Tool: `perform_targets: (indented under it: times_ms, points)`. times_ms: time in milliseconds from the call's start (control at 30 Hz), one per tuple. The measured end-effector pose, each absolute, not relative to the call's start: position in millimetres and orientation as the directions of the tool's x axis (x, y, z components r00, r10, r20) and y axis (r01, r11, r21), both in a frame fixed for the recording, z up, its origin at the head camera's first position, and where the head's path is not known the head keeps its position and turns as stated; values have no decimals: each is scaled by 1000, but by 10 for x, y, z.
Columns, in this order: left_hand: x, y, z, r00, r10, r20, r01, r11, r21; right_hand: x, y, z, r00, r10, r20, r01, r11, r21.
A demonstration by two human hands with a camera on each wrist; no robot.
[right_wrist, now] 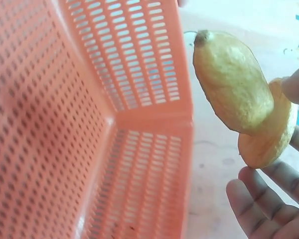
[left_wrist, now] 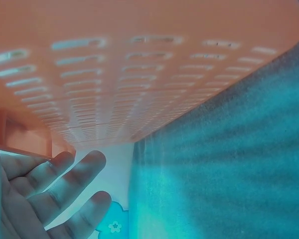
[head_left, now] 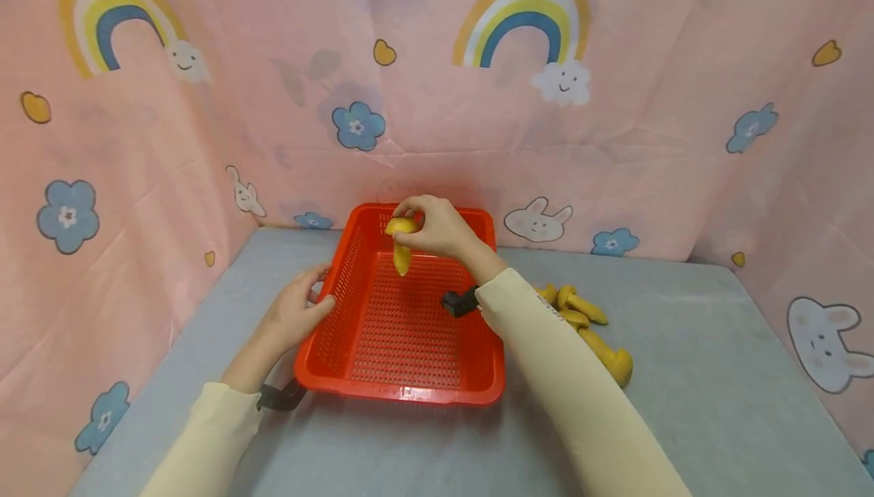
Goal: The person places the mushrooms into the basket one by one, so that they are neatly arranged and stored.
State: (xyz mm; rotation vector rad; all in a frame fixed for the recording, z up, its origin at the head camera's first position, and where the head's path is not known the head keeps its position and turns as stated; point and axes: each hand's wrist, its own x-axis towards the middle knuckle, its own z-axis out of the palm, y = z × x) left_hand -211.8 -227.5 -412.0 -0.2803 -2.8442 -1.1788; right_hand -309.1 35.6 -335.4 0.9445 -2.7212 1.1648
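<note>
My right hand (head_left: 440, 228) pinches a yellow mushroom (head_left: 403, 258) by its cap, above the far part of a red plastic basket (head_left: 399, 389). In the right wrist view, the mushroom (right_wrist: 231, 82) has a thick stem with a dark tip pointing away from the hand. The thumb presses one side of the cap and fingers lie on the other. At the basket's left rim is my left hand (head_left: 293, 311), its thumb by the edge. The left wrist view shows its fingers (left_wrist: 72, 186) extended beside the slotted wall (left_wrist: 189, 20), fingertips at the rim.
Several yellow mushrooms (head_left: 604, 353) lie on the grey table (head_left: 696, 375) right of the basket, partly hidden by the right sleeve (head_left: 560, 375). A pink patterned curtain (head_left: 423, 148) hangs behind and at the sides. Black camera mounts (head_left: 459, 301) sit at both wrists.
</note>
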Motion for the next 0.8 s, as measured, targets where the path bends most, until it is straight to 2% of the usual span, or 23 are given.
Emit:
perform_targets:
  times_ms: [433, 800]
  points:
    - [-2098, -2252, -4089, -978, 155, 139, 208, 690, 694, -3241, 31, -3672, -898, -406, 168, -371, 497, -784]
    - [-2071, -2253, -4090, -981, 140, 136, 195, 704, 683, -3318, -117, -4000, -924, -359, 131, -318, 535, -783]
